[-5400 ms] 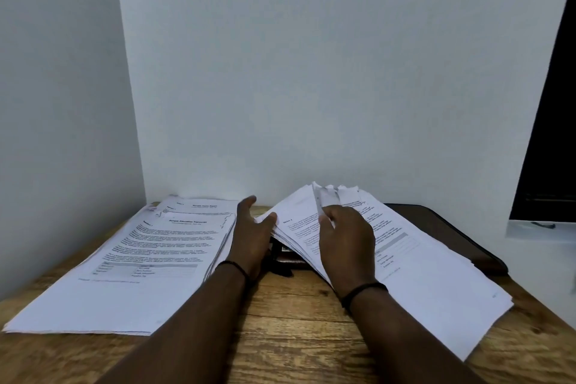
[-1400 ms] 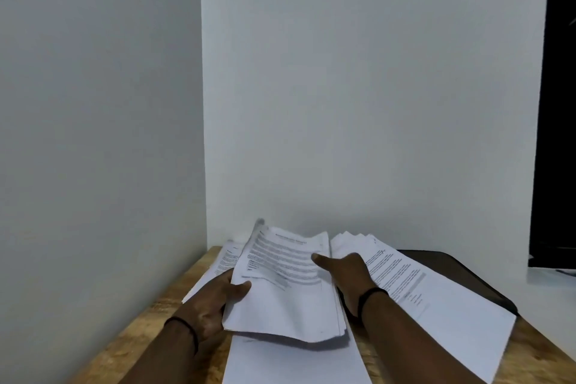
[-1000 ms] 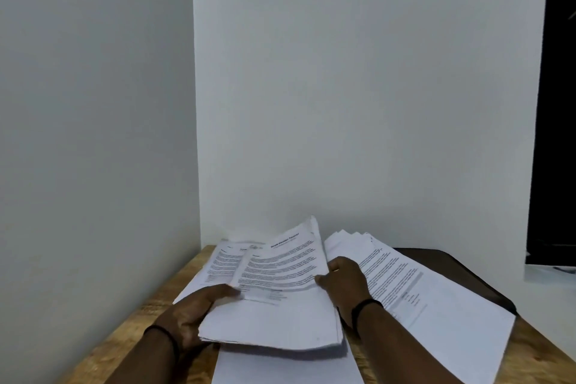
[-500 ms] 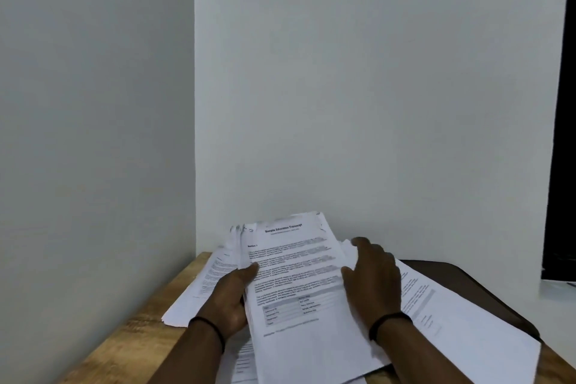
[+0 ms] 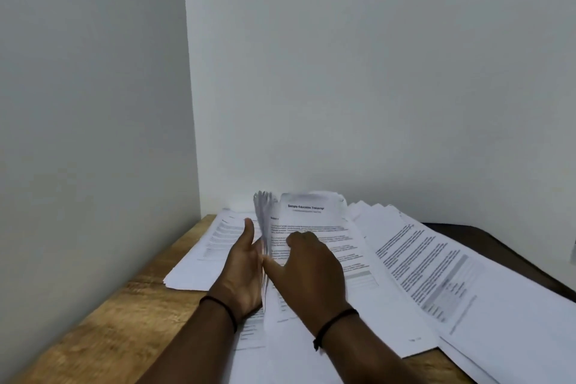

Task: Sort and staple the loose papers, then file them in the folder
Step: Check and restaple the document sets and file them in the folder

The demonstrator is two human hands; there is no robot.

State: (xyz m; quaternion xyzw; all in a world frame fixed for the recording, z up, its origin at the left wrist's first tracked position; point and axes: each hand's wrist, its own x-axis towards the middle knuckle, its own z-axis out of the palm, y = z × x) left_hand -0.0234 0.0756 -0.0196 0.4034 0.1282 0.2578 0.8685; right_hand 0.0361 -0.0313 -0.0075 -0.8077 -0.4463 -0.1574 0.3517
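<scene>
Two hands are working one bundle of printed sheets (image 5: 314,227) at lower centre of the frame. Left hand (image 5: 243,271) is lying against the bundle's left edge, palm turned right, thumb sticking up, fingers hidden behind the paper, so whether it is gripping or just bracing is not visible. Right hand (image 5: 311,274) is resting on the top page with fingers curled over it and thumb reaching left to the fanned page edges (image 5: 265,218), which are standing up and motion-blurred; it is pinching or pressing the sheets, exact contact unclear. Top page is showing a bold title, mostly readable as "Sample Education Trans…", with blocks of text below. Left stack of papers (image 5: 205,252) is lying flat on the wooden table (image 5: 103,330), just left of the left hand, reaching toward the wall corner. Right stack (image 5: 442,277) is spreading in a loose fan across the right side of the frame, upper corners staggered, its near end running out of the lower right. Dark folder (image 5: 486,243) is lying under that right stack, only its far edge and corner showing at right against the wall. Both wrists are wearing thin black bands (image 5: 336,321). More white sheets are sitting under the forearms at bottom centre.
</scene>
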